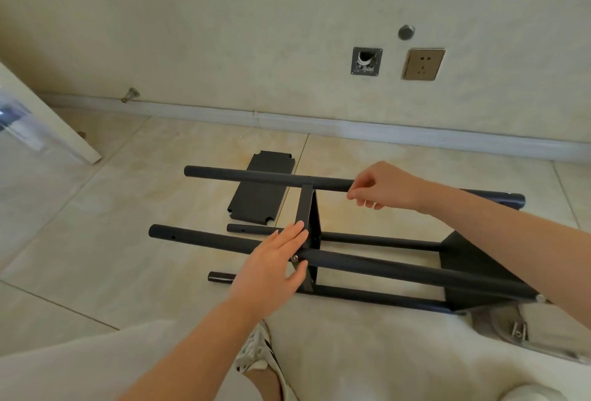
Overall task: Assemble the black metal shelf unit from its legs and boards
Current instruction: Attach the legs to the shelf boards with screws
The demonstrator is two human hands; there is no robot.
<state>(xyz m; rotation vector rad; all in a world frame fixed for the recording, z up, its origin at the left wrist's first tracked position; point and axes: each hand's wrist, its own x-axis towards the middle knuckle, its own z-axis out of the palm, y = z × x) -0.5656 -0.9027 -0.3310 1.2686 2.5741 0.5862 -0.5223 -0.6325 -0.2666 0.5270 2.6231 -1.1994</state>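
Head view, right hand [382, 184] pinching leg [262, 176] — left hand [275, 260] seemingly flat on board [305, 208]

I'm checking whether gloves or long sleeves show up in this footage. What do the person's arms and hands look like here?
Both are bare: the left hand and right hand wear no gloves, rings or watch that can be seen, and no sleeves show on either forearm up to the frame edge.

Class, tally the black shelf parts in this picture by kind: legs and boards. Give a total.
Legs: 4
Boards: 3
Total: 7
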